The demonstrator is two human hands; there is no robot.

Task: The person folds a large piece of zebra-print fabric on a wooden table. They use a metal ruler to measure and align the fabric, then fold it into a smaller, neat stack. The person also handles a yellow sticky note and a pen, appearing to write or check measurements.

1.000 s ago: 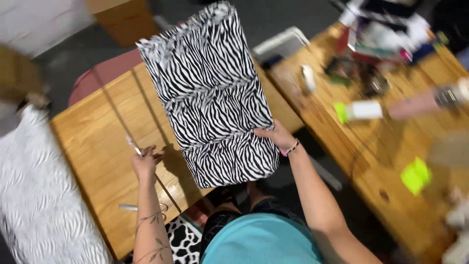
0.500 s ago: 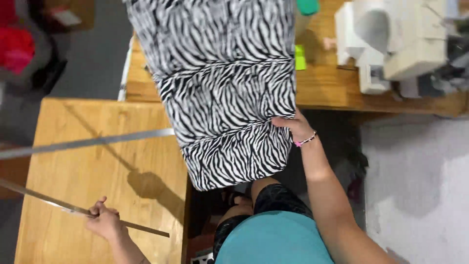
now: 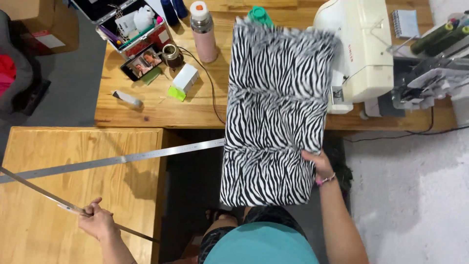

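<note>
Two hands busy: our right hand (image 3: 318,165) grips the folded zebra fabric (image 3: 273,117), our left hand (image 3: 96,222) pinches a thin metal ruler (image 3: 49,198), so the fabric might unfold and bump the pink bottle (image 3: 202,32).

Near wooden table (image 3: 49,161) bearing steel rulers (image 3: 122,160), far workbench (image 3: 161,110) with sewing machine (image 3: 361,49), bottle (image 3: 202,29)
</note>
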